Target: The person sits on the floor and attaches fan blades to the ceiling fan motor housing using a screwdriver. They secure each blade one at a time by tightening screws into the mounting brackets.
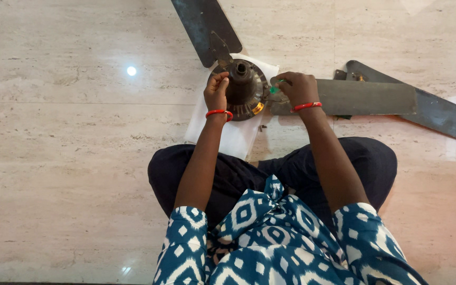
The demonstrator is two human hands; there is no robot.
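- My left hand (216,92) rests on the rim of the fan motor (241,87), fingers curled against its edge, steadying it without closing around anything.
- My right hand (297,88) is closed around a green-handled screwdriver (274,88), its tip pointing at the spot where the blade (365,97) meets the motor.
- The motor sits on a white cloth (233,134) on the floor (69,158), just in front of my crossed legs. One blade (207,29) runs away from me, and another blade (428,111) lies to my right.
- The tool could slip off the screw head and jab my left fingers, since they sit close by.
- The cloth could slide on the polished floor and let the motor turn.
- A small screw (261,127) lies loose beside the cloth and could roll away.
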